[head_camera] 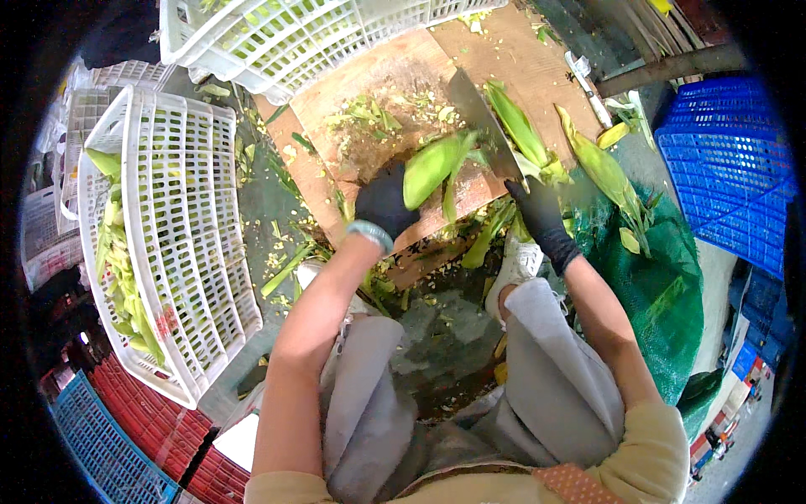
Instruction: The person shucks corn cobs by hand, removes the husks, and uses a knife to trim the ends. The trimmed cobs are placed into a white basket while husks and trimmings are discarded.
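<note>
My left hand (pixel 385 200), in a black glove with a pale green band at the wrist, grips an ear of corn in its green husk (pixel 434 167) over the wooden cutting board (pixel 384 69). In my right hand (pixel 535 211), also black-gloved, is a large cleaver (pixel 488 123), its broad blade reaching up over the board's right side. Its handle is mostly hidden by the fingers. Just right of the blade lies a husked green corn ear (pixel 517 123). Farther right rests a yellower ear (pixel 598 164). Husk scraps and kernels (pixel 368 116) are scattered on the board.
White plastic crates with corn stand at the left (pixel 189 239) and beyond the board (pixel 302 38). A blue crate (pixel 724 170) is at the right, beside a green mesh sack (pixel 661 302). A white marker-like stick (pixel 589 91) lies at the upper right. Husk debris covers the floor around my shoes.
</note>
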